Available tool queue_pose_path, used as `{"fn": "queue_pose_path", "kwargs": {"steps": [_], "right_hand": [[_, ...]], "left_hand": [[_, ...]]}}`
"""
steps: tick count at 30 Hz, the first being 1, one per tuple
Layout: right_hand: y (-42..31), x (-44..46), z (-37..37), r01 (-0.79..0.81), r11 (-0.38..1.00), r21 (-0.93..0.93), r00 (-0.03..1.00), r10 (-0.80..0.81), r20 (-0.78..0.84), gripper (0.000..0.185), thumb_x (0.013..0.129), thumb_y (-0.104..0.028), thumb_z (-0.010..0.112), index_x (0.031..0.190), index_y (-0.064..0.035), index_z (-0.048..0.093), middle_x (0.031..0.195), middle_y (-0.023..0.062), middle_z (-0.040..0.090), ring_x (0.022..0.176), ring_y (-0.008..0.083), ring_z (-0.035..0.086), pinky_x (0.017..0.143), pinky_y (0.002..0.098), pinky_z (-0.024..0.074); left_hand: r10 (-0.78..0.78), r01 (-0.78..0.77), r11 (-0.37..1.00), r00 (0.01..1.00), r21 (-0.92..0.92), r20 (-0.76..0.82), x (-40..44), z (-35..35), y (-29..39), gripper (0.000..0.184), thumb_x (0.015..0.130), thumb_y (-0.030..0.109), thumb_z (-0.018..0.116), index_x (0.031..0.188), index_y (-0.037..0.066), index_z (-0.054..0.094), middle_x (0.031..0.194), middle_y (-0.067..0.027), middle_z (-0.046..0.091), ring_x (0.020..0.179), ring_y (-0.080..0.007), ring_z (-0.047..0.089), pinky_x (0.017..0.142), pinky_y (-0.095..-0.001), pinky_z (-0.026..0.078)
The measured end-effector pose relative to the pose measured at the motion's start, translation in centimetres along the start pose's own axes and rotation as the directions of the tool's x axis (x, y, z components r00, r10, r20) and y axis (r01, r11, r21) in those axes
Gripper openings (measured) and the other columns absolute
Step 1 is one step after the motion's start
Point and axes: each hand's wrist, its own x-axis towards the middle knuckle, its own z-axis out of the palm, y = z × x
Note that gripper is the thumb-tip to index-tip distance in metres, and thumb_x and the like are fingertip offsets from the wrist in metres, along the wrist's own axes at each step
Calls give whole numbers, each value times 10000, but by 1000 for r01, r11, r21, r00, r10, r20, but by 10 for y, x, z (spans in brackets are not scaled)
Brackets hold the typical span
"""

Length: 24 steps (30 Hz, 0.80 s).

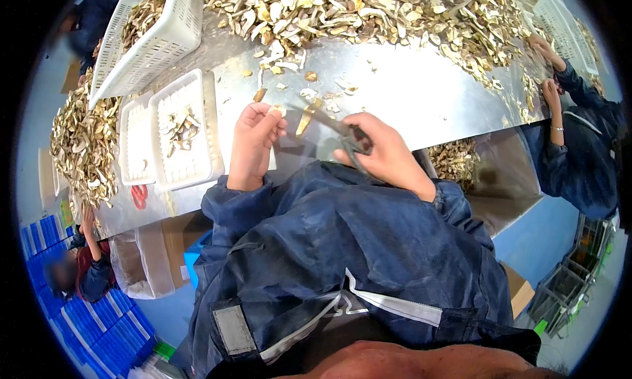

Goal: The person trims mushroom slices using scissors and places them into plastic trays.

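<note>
My left hand (pixel 253 142) is closed, pinching a small pale slice of dried mushroom (pixel 279 109) between thumb and fingertips. My right hand (pixel 390 154) is wrapped around the dark handles of a pair of scissors (pixel 337 125). Their blades point left toward the slice, blurred near the tips, so I cannot tell whether they touch it. Between the hands, a longer brownish mushroom piece (pixel 307 117) lies on the metal table (pixel 401 82). Left of my left hand, a white plastic tray (pixel 209 125) holds a small group of slices.
A large heap of dried mushroom slices (pixel 368 13) covers the table's far side. A white perforated basket (pixel 148 56) stands at the far left, near red-handled scissors (pixel 139 196). Co-workers' hands (pixel 552 94) are at the right; an open lined box (pixel 503 158) stands below the edge.
</note>
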Motion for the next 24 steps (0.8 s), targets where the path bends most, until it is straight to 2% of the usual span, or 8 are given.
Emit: {"fn": "queue_pose_path", "kwargs": {"steps": [5, 8, 11, 14, 17, 20, 23, 24], "right_hand": [[-2, 8, 11, 71, 990, -122, 996, -65, 56, 468, 817, -352, 814, 1146, -80, 623, 1048, 132, 664, 833, 310, 668, 716, 420, 529], [-2, 10, 12, 70, 987, -147, 993, -56, 102, 437, 833, -344, 797, 1134, -79, 624, 958, 142, 671, 800, 327, 666, 694, 434, 519], [2, 8, 14, 82, 973, -215, 993, -63, 97, 394, 841, -297, 809, 1118, -74, 638, 830, 112, 672, 701, 256, 653, 640, 363, 504], [-3, 6, 13, 53, 975, -215, 992, -27, 123, 375, 856, -320, 772, 1104, -78, 630, 811, 165, 671, 738, 371, 666, 666, 448, 511], [0, 2, 16, 12, 984, -179, 993, 10, 119, 346, 869, -314, 763, 1087, -75, 639, 778, 177, 675, 715, 384, 669, 642, 446, 507], [6, 1, 16, 25, 992, -124, 997, -16, 73, 341, 878, -323, 765, 1062, -64, 641, 727, 172, 662, 652, 353, 658, 606, 415, 495], [11, 3, 11, -131, 989, -63, 991, 130, -31, 335, 880, -303, 779, 1043, -47, 636, 701, 129, 641, 600, 237, 615, 578, 348, 466], [17, 4, 12, -121, 993, 8, 991, 121, -63, 335, 880, -295, 784, 1042, -44, 633, 694, 111, 631, 598, 201, 590, 573, 329, 453]], "left_hand": [[-17, 19, 999, 999, -38, 49, -15, 18, -2, 117, 945, 41, 632, 1028, 30, 550, 840, -89, 665, 689, -126, 611, 639, -227, 488], [3, -1, 999, 999, -34, 43, -18, 17, -2, 144, 945, 24, 641, 1028, 70, 533, 800, -76, 666, 667, -131, 627, 624, -230, 508], [-24, 27, 998, 998, -50, 61, -20, 16, -1, 164, 940, 18, 641, 1018, 83, 512, 811, -76, 660, 671, -126, 623, 617, -231, 504], [-82, 85, 995, 995, -52, 60, -20, 16, 1, 166, 931, 16, 633, 986, 66, 485, 842, -90, 654, 691, -139, 608, 623, -246, 487], [-143, 150, 981, 988, -124, 67, -18, 14, -2, 169, 930, 26, 633, 1029, 53, 499, 854, -93, 654, 689, -148, 610, 622, -255, 488], [-200, 208, 967, 978, -149, 67, -17, 12, 1, 146, 941, 46, 609, 1061, 39, 526, 863, -91, 652, 704, -163, 618, 626, -271, 493], [-129, 132, 967, 991, -220, 29, -13, -9, 6, 118, 977, 118, 557, 1085, 72, 564, 874, -90, 637, 766, -171, 618, 668, -275, 504], [-149, 151, 974, 989, -170, 22, -10, -18, 16, 134, 996, 167, 526, 1021, 56, 599, 864, -80, 625, 756, -168, 611, 663, -262, 494]]}}
